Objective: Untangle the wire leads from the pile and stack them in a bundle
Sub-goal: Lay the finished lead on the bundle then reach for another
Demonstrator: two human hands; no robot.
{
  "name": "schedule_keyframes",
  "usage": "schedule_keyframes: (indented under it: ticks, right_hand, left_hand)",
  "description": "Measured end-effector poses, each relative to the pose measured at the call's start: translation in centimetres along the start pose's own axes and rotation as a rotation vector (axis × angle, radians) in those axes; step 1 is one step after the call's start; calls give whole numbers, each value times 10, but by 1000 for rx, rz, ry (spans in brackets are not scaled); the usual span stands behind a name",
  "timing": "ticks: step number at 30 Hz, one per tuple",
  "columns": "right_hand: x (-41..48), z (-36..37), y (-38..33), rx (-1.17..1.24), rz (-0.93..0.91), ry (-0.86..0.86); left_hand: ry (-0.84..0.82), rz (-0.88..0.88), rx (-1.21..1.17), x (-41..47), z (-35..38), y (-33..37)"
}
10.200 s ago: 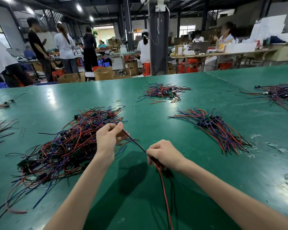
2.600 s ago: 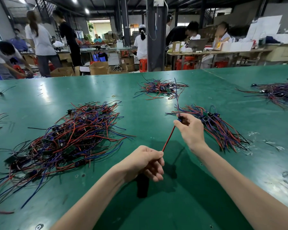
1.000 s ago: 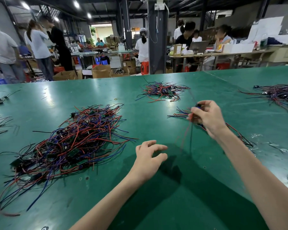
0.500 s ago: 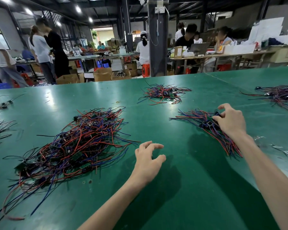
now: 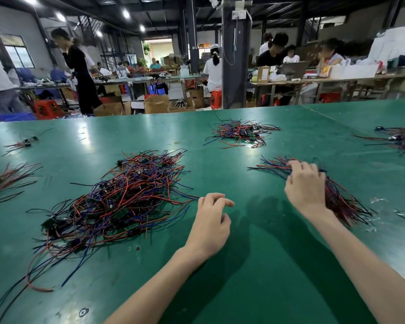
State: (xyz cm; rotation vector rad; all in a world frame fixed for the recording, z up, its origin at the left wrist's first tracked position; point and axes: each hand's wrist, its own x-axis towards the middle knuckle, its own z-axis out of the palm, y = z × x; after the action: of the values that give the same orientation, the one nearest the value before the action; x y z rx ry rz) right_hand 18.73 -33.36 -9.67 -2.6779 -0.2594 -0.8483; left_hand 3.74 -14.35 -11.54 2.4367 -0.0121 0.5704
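Resting on the aligned bundle of red, blue and black wire leads (image 5: 346,205), right of centre, my right hand (image 5: 305,181) lies knuckles-up over the strands. I cannot tell whether it pinches one, because the hand hides its own underside. My left hand (image 5: 211,220), lower centre, hovers loosely curled and holds nothing, just beside the large tangled pile of red, blue and black leads (image 5: 126,197) at centre left. The risk, as I judge it, is that dragging the right hand away could snag strands and fan the bundle across the glossy green tabletop (image 5: 255,277). Small dark parts within the pile are too fine to identify.
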Motion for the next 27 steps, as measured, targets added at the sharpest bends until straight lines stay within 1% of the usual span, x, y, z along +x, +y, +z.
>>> schedule_keyframes:
  ticks: [2, 4, 6, 9, 12, 14, 15, 18, 20, 22, 27]
  right_hand:
    - [-12, 7, -15, 23, -93, -57]
    - [-19, 11, -24, 48, -162, -84]
    - [-22, 13, -27, 69, -212, -101]
    - [-25, 14, -29, 104, -289, -106]
    - [-26, 14, -32, 146, -319, -116]
    - [-26, 13, -34, 175, -326, -109]
    - [-26, 12, -35, 191, -330, -97]
    - [-27, 9, -35, 231, -355, -66]
    - [-27, 8, -37, 233, -372, -66]
    - [-27, 7, -37, 250, -371, -59]
    - [-27, 4, -37, 329, -329, -35]
  left_hand:
    - [61, 38, 84, 3, -7, -3]
    - [149, 31, 132, 12, -21, -6]
    - [231, -28, 119, 27, -42, -11]
    - [324, -173, 95, 55, -79, -25]
    - [385, -265, 199, 77, -110, -46]
    - [359, -328, 351, 88, -125, -64]
    - [297, -375, 445, 92, -130, -73]
    - [24, -502, 687, 96, -140, -91]
    - [-57, -513, 736, 94, -141, -96]
    - [-39, -487, 717, 93, -141, -98]
    - [72, -418, 595, 91, -139, -103]
